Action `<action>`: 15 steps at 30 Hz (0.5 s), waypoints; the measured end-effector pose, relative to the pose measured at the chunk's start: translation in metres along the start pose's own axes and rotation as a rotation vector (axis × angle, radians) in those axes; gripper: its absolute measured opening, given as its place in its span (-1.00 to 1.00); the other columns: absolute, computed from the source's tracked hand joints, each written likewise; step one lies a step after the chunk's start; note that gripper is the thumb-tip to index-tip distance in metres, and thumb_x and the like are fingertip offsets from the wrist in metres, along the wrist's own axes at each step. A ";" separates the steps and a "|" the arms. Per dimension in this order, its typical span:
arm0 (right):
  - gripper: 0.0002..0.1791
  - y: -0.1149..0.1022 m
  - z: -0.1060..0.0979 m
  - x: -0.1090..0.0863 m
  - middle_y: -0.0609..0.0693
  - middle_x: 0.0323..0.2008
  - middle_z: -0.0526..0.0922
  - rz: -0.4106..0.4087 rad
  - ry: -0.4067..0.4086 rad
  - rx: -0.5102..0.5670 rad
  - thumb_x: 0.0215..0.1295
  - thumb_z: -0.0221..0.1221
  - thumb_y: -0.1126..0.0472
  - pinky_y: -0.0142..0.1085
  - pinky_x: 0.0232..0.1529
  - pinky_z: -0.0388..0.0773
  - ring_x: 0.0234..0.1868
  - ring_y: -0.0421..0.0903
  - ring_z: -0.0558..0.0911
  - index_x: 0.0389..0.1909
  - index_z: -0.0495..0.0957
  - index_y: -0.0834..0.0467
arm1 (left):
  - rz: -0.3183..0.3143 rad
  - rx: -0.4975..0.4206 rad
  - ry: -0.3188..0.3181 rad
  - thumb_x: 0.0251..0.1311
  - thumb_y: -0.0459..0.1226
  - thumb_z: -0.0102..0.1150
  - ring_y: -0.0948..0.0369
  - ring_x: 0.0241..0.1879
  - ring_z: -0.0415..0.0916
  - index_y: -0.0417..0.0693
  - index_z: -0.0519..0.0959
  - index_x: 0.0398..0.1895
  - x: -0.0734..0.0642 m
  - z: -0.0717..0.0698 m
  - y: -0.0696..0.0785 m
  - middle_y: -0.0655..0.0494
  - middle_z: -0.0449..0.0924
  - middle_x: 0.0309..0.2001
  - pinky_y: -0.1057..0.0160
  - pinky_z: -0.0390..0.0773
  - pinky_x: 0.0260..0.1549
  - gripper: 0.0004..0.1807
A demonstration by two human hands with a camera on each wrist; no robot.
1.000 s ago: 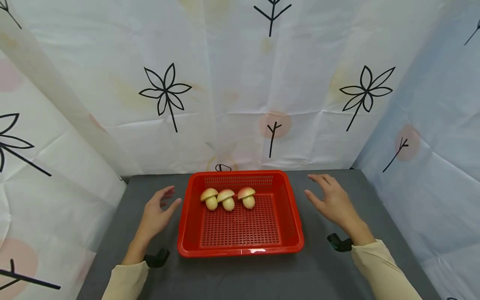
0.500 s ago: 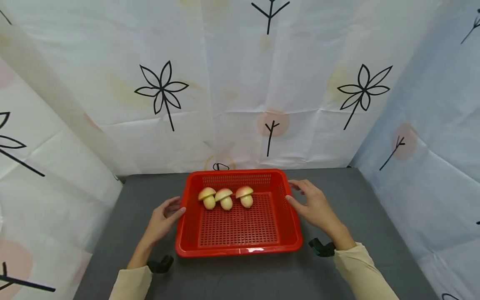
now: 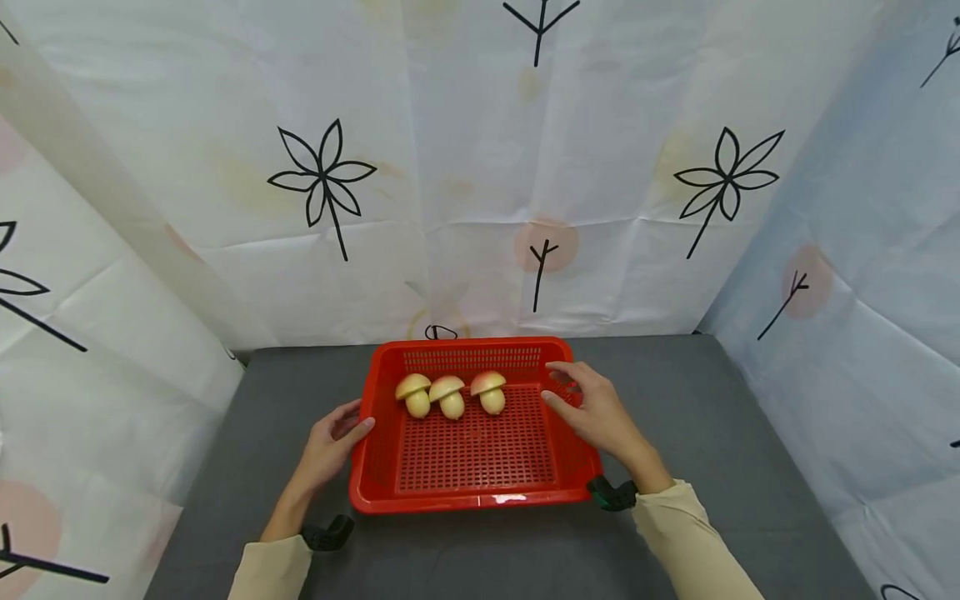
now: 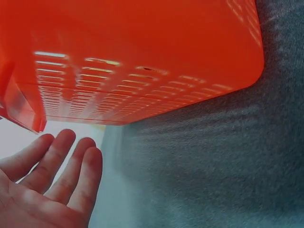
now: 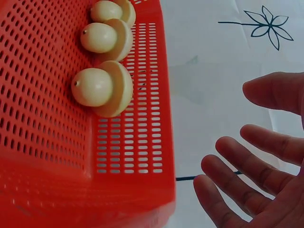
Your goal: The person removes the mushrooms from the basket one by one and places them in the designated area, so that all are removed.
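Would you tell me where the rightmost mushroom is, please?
In the head view, the rightmost mushroom lies inside the red basket, near its far wall, between the middle mushroom and the right hand.

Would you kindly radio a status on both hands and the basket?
Left hand at left side of red plastic basket; right hand above its right side, empty. Three mushroom-shaped pieces inside. Nothing visibly blocking.

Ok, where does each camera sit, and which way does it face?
Head: worn on the head, facing forward and down at the red basket and three mushroom-shaped pieces; left hand, right hand and both sleeves show.
Left wrist: on that wrist, facing the basket's outside and grey tabletop; left hand shows.
Right wrist: on that wrist, facing the basket's inside and printed cloth; right hand shows.
Head and right wrist share the pieces.
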State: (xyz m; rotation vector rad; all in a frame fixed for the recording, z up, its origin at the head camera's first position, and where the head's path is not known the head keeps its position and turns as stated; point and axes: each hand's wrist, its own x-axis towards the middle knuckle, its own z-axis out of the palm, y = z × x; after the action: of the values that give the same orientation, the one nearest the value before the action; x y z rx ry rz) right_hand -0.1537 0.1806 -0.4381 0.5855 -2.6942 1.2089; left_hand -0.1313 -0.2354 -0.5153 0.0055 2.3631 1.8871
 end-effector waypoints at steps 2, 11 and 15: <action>-0.50 0.000 0.004 0.003 0.18 0.04 0.63 0.011 -0.012 0.014 0.35 0.34 0.20 0.09 0.01 0.62 0.02 0.16 0.61 0.26 0.51 0.25 | 0.005 -0.032 -0.010 0.46 -0.20 0.18 -0.13 0.21 0.52 -0.29 0.27 0.47 0.000 0.001 -0.002 -0.34 0.43 0.31 0.24 0.69 -0.05 -0.37; -0.49 0.002 0.024 0.020 0.22 0.13 0.60 0.084 -0.051 0.161 0.35 0.34 0.18 0.12 0.10 0.59 0.11 0.17 0.60 0.27 0.52 0.25 | 0.033 -0.113 -0.039 0.47 -0.24 0.17 0.08 0.14 0.59 -0.30 0.23 0.49 0.004 0.002 -0.011 -0.35 0.40 0.33 0.23 0.70 -0.05 -0.36; -0.47 0.006 0.036 0.028 0.24 0.12 0.62 0.126 -0.045 0.236 0.32 0.37 0.20 0.11 0.12 0.58 0.10 0.24 0.61 0.25 0.52 0.30 | 0.037 -0.134 -0.042 0.47 -0.26 0.17 -0.03 0.18 0.56 -0.31 0.21 0.50 0.004 0.001 -0.013 -0.37 0.38 0.34 0.18 0.70 -0.05 -0.35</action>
State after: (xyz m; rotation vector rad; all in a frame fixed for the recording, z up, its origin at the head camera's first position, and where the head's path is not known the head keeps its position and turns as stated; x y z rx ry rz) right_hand -0.1804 0.1495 -0.4586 0.4810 -2.6802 1.5793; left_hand -0.1340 -0.2370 -0.5287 0.0763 2.2205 2.0370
